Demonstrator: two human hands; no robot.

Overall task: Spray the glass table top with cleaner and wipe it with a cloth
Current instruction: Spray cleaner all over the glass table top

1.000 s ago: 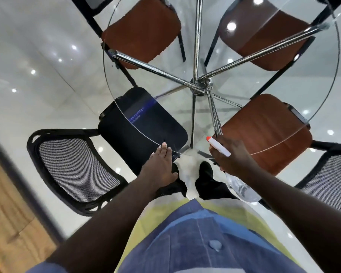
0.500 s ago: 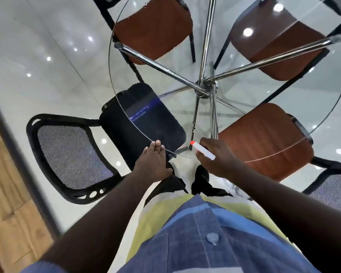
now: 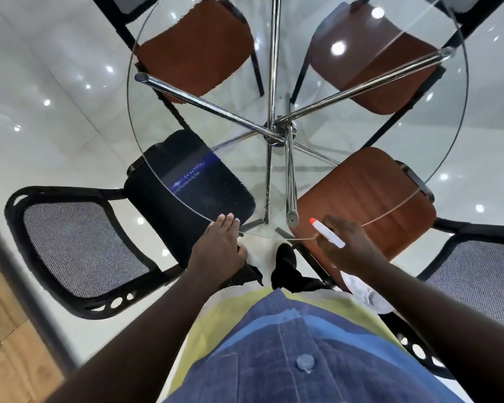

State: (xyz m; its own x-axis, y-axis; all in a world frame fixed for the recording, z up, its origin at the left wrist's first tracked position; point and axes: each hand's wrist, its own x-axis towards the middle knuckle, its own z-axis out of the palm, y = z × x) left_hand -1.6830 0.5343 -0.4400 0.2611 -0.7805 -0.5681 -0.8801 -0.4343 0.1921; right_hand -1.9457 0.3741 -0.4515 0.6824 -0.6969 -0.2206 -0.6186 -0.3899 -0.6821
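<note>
The round glass table top (image 3: 346, 117) lies in front of me on chrome legs. My left hand (image 3: 218, 251) lies flat at its near rim, fingers straight and together, and I see nothing in it. My right hand (image 3: 346, 248) hovers over the near edge and grips a spray bottle (image 3: 328, 234). The bottle's white nozzle with a red tip points left and away from me, and its clear body hangs below my wrist. No cloth is clearly visible. I cannot identify the dark shapes under my left hand.
Three brown-seated chairs (image 3: 364, 199) are tucked under the glass at the right, far left and far right. A black mesh-backed chair (image 3: 169, 205) stands at the left and another mesh back (image 3: 474, 274) at the right. The floor is glossy white tile.
The right hand with the bottle has shifted slightly, first left and then back right, over the near rim. The left hand stays at the rim.
</note>
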